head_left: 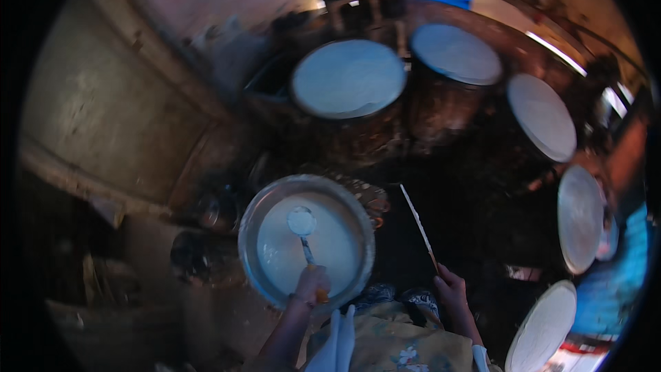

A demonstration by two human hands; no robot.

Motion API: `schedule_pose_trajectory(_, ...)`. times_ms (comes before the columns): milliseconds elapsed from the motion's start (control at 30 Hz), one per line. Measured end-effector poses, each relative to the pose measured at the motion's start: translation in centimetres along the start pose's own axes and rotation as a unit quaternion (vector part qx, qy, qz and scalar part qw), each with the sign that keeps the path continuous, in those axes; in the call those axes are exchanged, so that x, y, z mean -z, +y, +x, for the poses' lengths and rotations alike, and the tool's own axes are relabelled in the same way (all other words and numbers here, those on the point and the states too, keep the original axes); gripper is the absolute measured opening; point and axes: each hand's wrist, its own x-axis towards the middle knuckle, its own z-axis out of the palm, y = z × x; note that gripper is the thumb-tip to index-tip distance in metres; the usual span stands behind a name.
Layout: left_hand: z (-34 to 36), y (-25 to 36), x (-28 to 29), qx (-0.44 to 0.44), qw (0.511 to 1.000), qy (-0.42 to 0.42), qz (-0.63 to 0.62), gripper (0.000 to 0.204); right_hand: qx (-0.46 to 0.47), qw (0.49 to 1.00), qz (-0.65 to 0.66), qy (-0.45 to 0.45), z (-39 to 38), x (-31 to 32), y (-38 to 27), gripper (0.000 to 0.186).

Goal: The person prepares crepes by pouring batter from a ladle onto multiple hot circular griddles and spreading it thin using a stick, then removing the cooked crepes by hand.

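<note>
My left hand (313,284) is closed around the handle of a ladle (303,222), whose round bowl is over or in the white liquid. A large metal basin (366,231) holds this pale, milky batter (275,251); my hand is above its near rim. To the right, my right hand (450,285) grips the end of a long thin stick (417,218), which points up and away and looks coated in white. The dark area behind the stick shows little detail.
Several round, white-topped surfaces curve from ahead to my right, among them one ahead (350,79), one far right (542,117) and one near right (544,327). A brownish panel (103,110) stands at the left. A dark round pot (200,255) sits left of the basin.
</note>
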Motion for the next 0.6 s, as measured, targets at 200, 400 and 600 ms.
schedule_pose_trajectory(200,10.7,-10.2,10.9,0.182,0.97,0.087,-0.133,0.017,0.052,0.959,-0.226,-0.162,2.9,-8.7,-0.6,0.034)
schedule_pose_trajectory(400,2.5,-3.8,3.8,0.258,0.827,-0.245,-0.436,0.018,0.093,0.892,-0.38,-0.228,5.1,-13.5,2.4,0.032)
schedule_pose_trajectory(600,-5.4,3.0,-0.3,0.068,0.927,-0.233,-0.287,0.012,-0.021,0.923,-0.263,-0.282,2.5,-16.0,-9.5,0.033)
